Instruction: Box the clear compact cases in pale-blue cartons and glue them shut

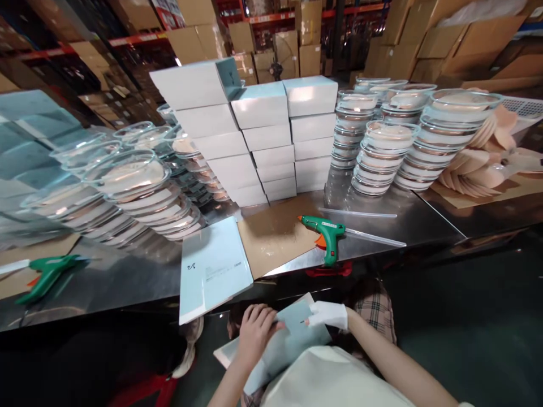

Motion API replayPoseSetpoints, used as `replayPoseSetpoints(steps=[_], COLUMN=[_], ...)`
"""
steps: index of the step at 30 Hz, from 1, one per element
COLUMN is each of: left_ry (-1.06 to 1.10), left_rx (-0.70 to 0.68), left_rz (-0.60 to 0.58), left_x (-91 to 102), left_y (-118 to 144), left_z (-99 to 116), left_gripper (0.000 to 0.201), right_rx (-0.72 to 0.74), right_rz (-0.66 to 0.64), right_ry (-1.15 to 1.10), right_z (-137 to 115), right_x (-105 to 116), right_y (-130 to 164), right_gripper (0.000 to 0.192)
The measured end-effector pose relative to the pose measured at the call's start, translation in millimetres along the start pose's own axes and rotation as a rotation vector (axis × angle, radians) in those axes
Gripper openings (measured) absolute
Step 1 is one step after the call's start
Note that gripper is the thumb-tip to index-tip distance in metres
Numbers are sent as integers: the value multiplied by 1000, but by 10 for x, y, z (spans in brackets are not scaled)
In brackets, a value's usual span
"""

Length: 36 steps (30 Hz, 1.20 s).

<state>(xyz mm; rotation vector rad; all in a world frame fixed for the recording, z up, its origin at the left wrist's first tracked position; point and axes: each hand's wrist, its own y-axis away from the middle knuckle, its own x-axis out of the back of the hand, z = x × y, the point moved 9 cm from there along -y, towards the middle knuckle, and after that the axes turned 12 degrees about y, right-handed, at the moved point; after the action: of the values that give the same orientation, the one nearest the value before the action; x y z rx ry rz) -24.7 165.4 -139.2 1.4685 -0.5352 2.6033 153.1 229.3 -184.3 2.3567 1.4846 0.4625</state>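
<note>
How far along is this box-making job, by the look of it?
Done: three stacks of finished pale boxes stand at the back of the steel table. In hand: the left hand and the bandaged right hand hold a flat pale box sheet below the table edge. Left: one more flat sheet lies on the table, and the green glue gun rests unused beside a cardboard mat.

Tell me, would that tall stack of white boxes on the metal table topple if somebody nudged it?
Probably, at least the left column. The stack of white boxes leans there, with its top box overhanging, so a push could slide it off. The boxes look like thin card, likely light. The shiny metal table probably offers little grip.
</note>
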Motion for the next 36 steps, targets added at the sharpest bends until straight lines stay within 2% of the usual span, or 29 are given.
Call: replayPoseSetpoints(steps=[1, 2, 4, 5, 7, 8, 9, 10, 12, 14, 15, 17, 19, 20, 21, 23, 25, 27, 30, 31, 33, 36], left_ry=[-31, -51, -39, -12, 78, 139, 206, 274, 387, 467, 512, 641, 758, 780, 781, 766, 788, 857, 924, 915, 845, 715], left_rx=[5, 23, 74, 102, 159, 191, 233, 277, 362, 359, 325, 279, 278, 277, 277, 243, 197, 188, 236, 238, 202, 129], left_rz=[-17, -52, -198, -294, -460, -497, -483, -417, -146, 135, 213, 288, 424, 483, 515, 555, 623, 730, 826, 835, 771, 525], left_x=[-71, -159, -381, -485, -583, -544, -434, -262, 211, 629, 730, 723, 631, 570, 501, 417, 428, 487, 547, 573, 620, 595], left_y=[-10, -18, -4, 30, 144, 201, 239, 251, 207, 100, 15, -171, -274, -292, -298, -294, -275, -246, -228, -225, -240, -275], left_z=[25, 55, 137, 182, 259, 279, 277, 259, 200, 253, 338, 527, 638, 671, 688, 698, 671, 619, 595, 615, 683, 725], left_gripper=[43, 60, 103, 114, 106, 97, 86, 78, 66, 59, 58, 63, 84, 88, 86, 69, 49, 44, 41, 41, 47, 45], right_rx=[-7, -14, -23, -26, -27, -25, -24, -16, 54, 195, 270, 379, 427, 446, 465, 504, 537, 511, 458, 473, 529, 489], right_rz=[5, 9, 16, 18, 38, 62, 97, 170, 436, 744, 869, 1034, 1160, 1215, 1246, 1222, 1148, 1107, 1187, 1232, 1296, 1264], right_ry=[-18, -36, -66, -75, -76, -70, -64, -55, -22, 39, 74, 124, 140, 135, 130, 135, 126, 79, -46, -86, -142, -81], right_z=[54, 103, 194, 236, 309, 335, 353, 349, 221, -89, -286, -678, -992, -1106, -1193, -1298, -1324, -1286, -1218, -1211, -1190, -1106], right_x=[11, 11, -18, -40, -62, -55, -35, 19, 202, 343, 366, 370, 420, 466, 510, 560, 547, 507, 464, 454, 451, 552], right_y=[-35, -66, -94, -83, 5, 81, 174, 279, 526, 780, 873, 945, 961, 981, 1001, 1023, 1027, 1004, 984, 992, 1018, 1017], right_gripper=[51, 53, 58, 62, 71, 75, 79, 81, 86, 98, 104, 107, 102, 99, 96, 86, 75, 64, 39, 41, 52, 52])
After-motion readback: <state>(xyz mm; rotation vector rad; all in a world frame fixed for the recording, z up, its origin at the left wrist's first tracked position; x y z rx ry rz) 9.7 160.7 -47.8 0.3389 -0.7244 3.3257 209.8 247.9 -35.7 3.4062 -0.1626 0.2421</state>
